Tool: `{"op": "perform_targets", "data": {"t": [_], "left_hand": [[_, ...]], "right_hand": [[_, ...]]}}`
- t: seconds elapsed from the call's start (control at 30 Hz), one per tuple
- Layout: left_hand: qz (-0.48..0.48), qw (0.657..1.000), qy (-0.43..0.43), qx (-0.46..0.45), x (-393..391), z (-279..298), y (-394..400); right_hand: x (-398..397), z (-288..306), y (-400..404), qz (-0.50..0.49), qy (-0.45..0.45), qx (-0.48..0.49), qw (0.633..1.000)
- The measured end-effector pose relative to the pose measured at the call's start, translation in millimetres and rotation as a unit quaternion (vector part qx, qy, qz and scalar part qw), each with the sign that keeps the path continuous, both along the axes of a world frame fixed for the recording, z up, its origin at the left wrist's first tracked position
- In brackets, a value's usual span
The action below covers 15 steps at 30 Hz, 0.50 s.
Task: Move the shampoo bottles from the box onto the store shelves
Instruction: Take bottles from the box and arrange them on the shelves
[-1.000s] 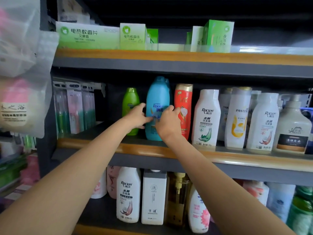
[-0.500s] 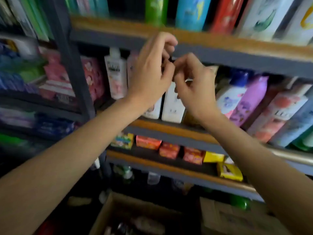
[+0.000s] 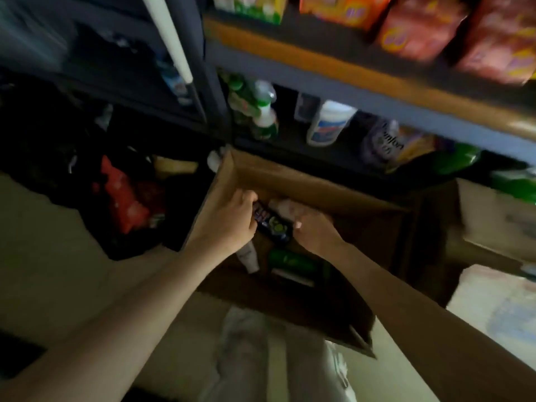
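Both hands are down in the open cardboard box (image 3: pixel 290 181), which sits on the floor just in front of the bottom store shelf (image 3: pixel 377 91). A dark bottle (image 3: pixel 271 223) lies inside the box, near its far wall. Its long axis runs diagonally, with one end up-left toward the box's far-left corner and the other end down-right. Cap end is not readable, because of blur.

The left hand (image 3: pixel 229 224) has its fingers curled over the upper-left end of the dark bottle, with the fingertips hidden behind it. It looks like a grip, but contact is smeared. The right hand (image 3: pixel 314 230) has curled fingers at the bottle's lower-right end, also beside a pale bottle (image 3: pixel 285 208) lying just behind the dark one. I cannot tell which of the two it holds, or whether it holds either.

A white bottle (image 3: pixel 249 258) lies nearer than the dark one inside the box, partly covered by the left wrist, with its long axis roughly near-to-far. A green bottle (image 3: pixel 293 261) lies right of it, running crosswise. The box's near wall is in shadow and its contents are hard to separate.

On the shelf behind the box are a green spray bottle (image 3: pixel 262 111), a white tub (image 3: pixel 329 123) and a purple pouch (image 3: pixel 383 143), all blurred. Left of the box are a red bag (image 3: pixel 121 198) and dark clutter. The person's light trousers (image 3: pixel 278 358) are below the box.
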<state>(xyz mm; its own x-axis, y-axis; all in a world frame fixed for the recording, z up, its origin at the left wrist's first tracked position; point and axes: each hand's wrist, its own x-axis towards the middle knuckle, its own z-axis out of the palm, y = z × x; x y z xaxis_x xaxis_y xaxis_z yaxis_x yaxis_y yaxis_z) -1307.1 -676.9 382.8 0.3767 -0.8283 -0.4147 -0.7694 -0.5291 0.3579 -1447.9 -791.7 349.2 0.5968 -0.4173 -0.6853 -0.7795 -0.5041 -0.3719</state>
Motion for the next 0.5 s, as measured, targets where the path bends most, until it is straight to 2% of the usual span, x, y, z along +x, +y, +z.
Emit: {"op": "perform_targets", "data": {"t": [0.1,0.2,0.4,0.5], "left_hand": [[-0.040,0.993,-0.046,0.097,5,-60,18],[-0.052,0.985,-0.025,0.162,3,-107,20],[-0.113,0.979,0.056,0.159,-12,-189,8],[-0.081,0.978,0.093,0.170,-18,-208,8]], "right_hand": [[-10,-72,16,-0.002,0.101,0.025,0.995],[-23,-133,35,-0.003,0.152,0.048,0.987],[-34,-229,55,0.036,0.162,0.035,0.986],[-33,-252,54,0.089,0.180,0.011,0.980]]}}
